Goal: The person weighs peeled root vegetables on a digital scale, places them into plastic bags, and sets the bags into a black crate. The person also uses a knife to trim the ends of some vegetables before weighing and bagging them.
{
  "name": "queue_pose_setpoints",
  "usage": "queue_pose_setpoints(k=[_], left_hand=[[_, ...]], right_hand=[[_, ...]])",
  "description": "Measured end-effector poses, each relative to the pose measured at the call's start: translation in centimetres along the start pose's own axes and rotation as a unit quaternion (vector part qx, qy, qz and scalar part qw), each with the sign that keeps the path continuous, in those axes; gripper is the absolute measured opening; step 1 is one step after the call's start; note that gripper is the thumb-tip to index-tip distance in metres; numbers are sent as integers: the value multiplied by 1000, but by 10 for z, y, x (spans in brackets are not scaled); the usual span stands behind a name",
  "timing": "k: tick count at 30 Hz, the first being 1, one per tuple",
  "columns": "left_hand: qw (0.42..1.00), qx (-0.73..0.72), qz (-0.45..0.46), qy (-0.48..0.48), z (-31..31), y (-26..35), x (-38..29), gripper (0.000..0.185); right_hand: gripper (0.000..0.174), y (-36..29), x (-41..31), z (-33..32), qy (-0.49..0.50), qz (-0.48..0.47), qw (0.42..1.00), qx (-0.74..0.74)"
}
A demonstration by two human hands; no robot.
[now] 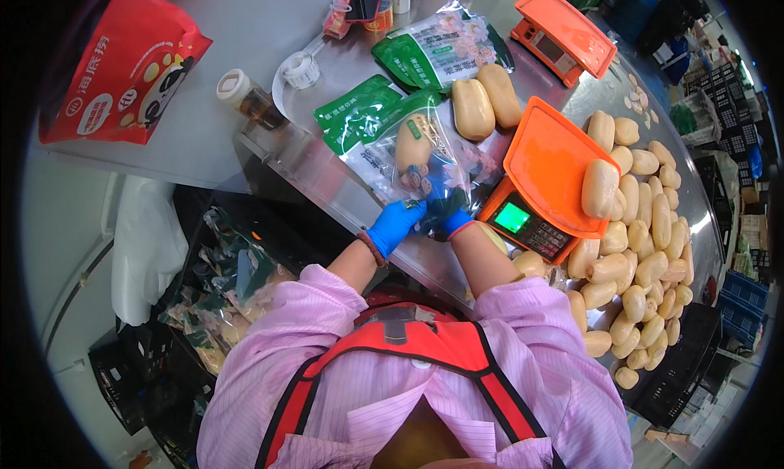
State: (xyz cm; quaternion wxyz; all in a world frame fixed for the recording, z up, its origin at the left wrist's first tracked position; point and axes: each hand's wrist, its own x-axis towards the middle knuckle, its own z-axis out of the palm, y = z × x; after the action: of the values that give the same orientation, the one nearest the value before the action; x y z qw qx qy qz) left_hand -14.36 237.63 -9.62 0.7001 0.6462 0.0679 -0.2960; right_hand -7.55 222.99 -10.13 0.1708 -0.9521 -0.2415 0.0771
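My left hand [398, 225], in a blue glove, pinches the near edge of a clear printed plastic bag [375, 163]. My right hand [442, 184], also gloved, reaches into that bag, its wrist at the bag's mouth. Through the film I see a peeled-looking lotus root segment [411, 147] just beyond the right fingers; whether they grip it is hidden by print and glare. Two more lotus root segments [473, 109] lie beyond, by flat green-and-clear bags [444, 43]. Right of my hands, an orange scale [539, 157] with a lit display carries one segment [600, 188].
Many lotus root segments [643, 248] are heaped at right. A second orange scale [560, 37] stands farther back. Left are a label roll [300, 70], a drink bottle [248, 98] and a red bag [122, 71]. Filled bags [226, 297] lie below the steel table's edge [306, 181].
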Motion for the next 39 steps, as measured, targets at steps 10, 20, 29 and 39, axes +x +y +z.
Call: queue_pose_setpoints(k=[10,20,29,39], left_hand=[[999,8,35,-8,24,-5,2,23],[997,-73,0,36,28,-12,-14,28],[978,-16,-168,-121,55,-26,-43,48],[984,-60,107,-130,131,72,-70,43]], right_hand=[[32,13,10,-1,41,-54,997,48],[38,91,-186,-111,293,124,856,407],[89,188,-188,-148,446,204,816,306],[89,36,-233,-171,320,60,701,634]])
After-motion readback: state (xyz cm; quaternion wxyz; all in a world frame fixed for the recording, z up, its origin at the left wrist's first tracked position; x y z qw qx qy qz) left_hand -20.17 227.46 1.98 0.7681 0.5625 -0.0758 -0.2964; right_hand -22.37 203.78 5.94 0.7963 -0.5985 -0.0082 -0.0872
